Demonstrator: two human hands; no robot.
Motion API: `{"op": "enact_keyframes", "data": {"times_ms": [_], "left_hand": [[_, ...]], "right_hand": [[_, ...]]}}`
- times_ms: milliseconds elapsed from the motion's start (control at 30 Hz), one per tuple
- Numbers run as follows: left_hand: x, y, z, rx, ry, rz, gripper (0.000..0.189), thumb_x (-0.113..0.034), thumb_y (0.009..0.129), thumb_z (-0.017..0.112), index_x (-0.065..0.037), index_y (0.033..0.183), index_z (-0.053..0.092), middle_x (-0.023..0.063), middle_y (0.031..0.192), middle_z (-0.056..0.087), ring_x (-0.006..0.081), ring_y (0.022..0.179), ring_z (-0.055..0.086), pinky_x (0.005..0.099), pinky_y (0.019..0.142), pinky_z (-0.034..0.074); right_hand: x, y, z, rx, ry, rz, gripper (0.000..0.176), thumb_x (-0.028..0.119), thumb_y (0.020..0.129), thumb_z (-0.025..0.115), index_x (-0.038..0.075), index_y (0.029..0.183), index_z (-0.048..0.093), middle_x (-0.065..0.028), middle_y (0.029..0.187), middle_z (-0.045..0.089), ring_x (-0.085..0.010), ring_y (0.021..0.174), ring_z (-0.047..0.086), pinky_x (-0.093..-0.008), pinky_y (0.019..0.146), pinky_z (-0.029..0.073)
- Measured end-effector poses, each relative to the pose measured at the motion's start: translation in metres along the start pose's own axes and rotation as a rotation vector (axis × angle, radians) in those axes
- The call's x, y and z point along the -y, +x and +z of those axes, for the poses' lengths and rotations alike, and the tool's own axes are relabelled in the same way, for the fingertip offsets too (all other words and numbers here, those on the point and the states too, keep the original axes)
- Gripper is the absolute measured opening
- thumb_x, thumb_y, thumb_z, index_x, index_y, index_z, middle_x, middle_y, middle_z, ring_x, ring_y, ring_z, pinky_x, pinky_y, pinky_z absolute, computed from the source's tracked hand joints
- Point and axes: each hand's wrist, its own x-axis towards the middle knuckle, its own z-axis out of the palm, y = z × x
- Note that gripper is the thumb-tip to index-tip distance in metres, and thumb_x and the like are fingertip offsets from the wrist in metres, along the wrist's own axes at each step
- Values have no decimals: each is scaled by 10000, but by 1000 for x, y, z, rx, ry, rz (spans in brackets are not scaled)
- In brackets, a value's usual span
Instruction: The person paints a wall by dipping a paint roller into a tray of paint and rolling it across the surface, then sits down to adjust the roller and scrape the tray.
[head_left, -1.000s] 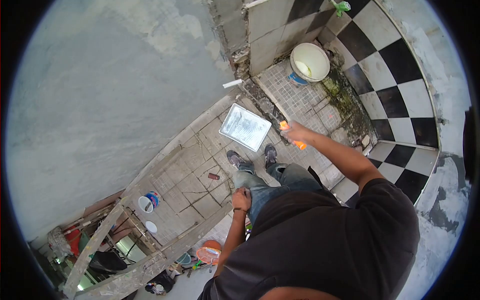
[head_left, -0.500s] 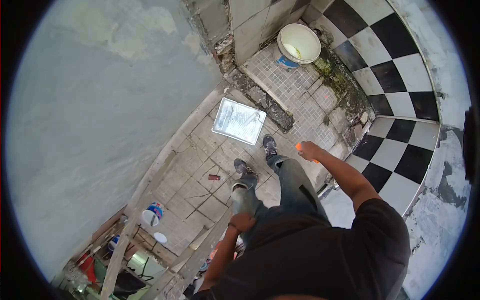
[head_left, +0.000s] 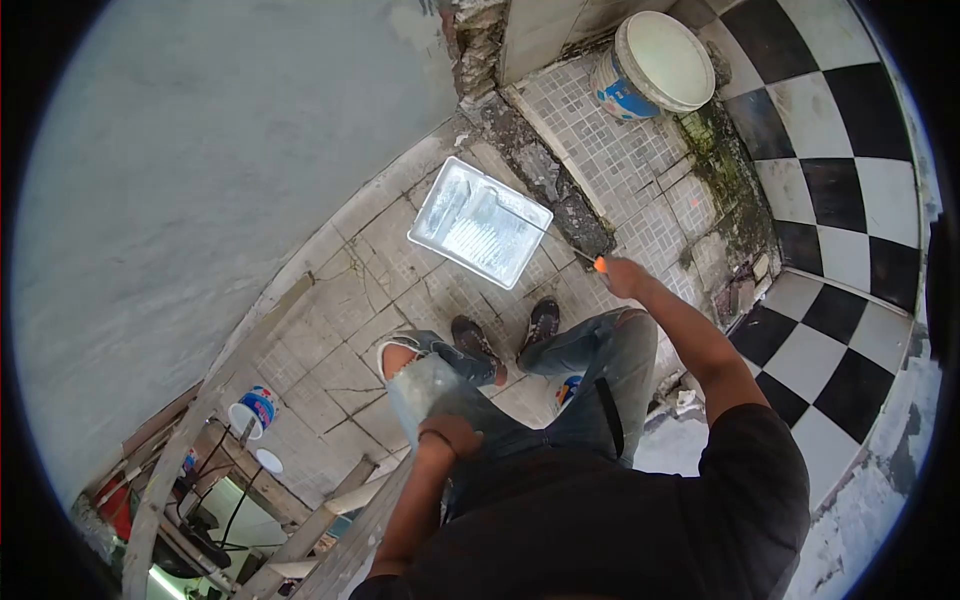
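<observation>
My right hand (head_left: 625, 279) is closed round the orange handle of a paint roller (head_left: 600, 264). The roller's thin metal rod runs left over the rim of a white paint tray (head_left: 425, 240), and its wet head lies inside. Pale, shiny paint covers the tray's bottom and ribbed slope. My left hand (head_left: 455, 433) rests on my thigh, holding nothing, with its fingers laid on the jeans and partly hard to make out. My knees are bent, and both shoes stand just below the tray.
A large white bucket (head_left: 630, 95) stands on the small-tiled floor beyond a broken curb (head_left: 545, 170). At lower left are a small paint tub (head_left: 255, 410), a round lid (head_left: 269, 461) and wooden poles (head_left: 160, 490). Walls rise left and right.
I have crouched lower, with my knees now bent outward. My right hand has come nearer the tray, and the roller's rod now shows reaching into it. My left hand stays on my thigh.
</observation>
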Motion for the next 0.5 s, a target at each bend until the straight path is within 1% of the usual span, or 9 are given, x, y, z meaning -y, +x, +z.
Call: {"op": "enact_keyframes", "data": {"times_ms": [67, 100, 200, 267, 300, 367, 400, 433, 500], "left_hand": [[8, 16, -38, 184, -246, 36, 533, -450, 910, 424, -9, 794, 700, 154, 750, 695, 271, 711, 697, 379, 774, 524], [18, 34, -38, 178, -246, 31, 533, -450, 910, 424, -9, 794, 700, 154, 750, 695, 271, 711, 697, 379, 774, 524], [38, 89, -39, 60, -469, 50, 558, -440, 923, 433, 15, 709, 675, 128, 606, 656, 241, 545, 666, 362, 681, 538], [45, 125, -45, -12, -584, 2, 488, -379, 935, 479, 52, 768, 635, 136, 623, 659, 229, 500, 653, 333, 505, 535], [47, 140, -44, -43, -583, 6, 488, -379, 935, 479, 52, 768, 635, 136, 623, 659, 229, 500, 653, 333, 505, 535], [48, 174, -50, -235, -418, 6, 544, -403, 920, 460, 21, 645, 661, 122, 551, 630, 234, 497, 648, 351, 650, 544], [49, 188, -53, -256, -367, -32, 518, -414, 912, 471, 24, 731, 681, 171, 700, 679, 280, 633, 684, 371, 706, 545], [54, 205, -47, -277, -371, -32, 518, -414, 912, 471, 24, 731, 681, 171, 700, 679, 280, 633, 684, 371, 706, 545], [60, 238, -37, -591, -68, -43, 499, -428, 901, 487, 24, 835, 690, 214, 887, 689, 328, 814, 683, 401, 770, 534]], "right_hand": [[14, 32, -13, -87, -15, -80, 332, 197, 810, 575, -28, 1048, 521, -250, 943, 646, -413, 920, 625, -493, 789, 499], [16, 47, -12, -91, -15, -87, 332, 197, 810, 575, -28, 1048, 521, -250, 943, 646, -413, 920, 625, -493, 789, 499], [17, 68, -12, -97, -74, -67, 294, 186, 803, 577, -17, 1013, 544, -243, 932, 651, -421, 902, 626, -499, 783, 495], [21, 49, -29, -70, -72, -124, 261, 186, 815, 569, -7, 990, 558, -235, 921, 656, -424, 880, 628, -504, 775, 493], [18, 39, -31, -55, -115, -86, 259, 196, 829, 563, -4, 994, 557, -234, 929, 654, -423, 882, 626, -504, 777, 491], [6, 39, -31, -83, -188, -65, 257, 206, 843, 557, 0, 998, 556, -233, 937, 652, -422, 885, 624, -505, 778, 488], [2, 41, -26, -148, -190, -69, 264, 218, 856, 553, 0, 1004, 554, -236, 942, 649, -419, 894, 622, -501, 784, 488], [2, 42, -21, -203, -185, -68, 270, 231, 868, 548, 1, 1011, 551, -238, 947, 645, -415, 903, 620, -498, 790, 487], [12, 57, -16, -200, -178, -51, 293, 225, 866, 553, -2, 1051, 536, -241, 956, 639, -406, 924, 617, -489, 806, 488]]}}
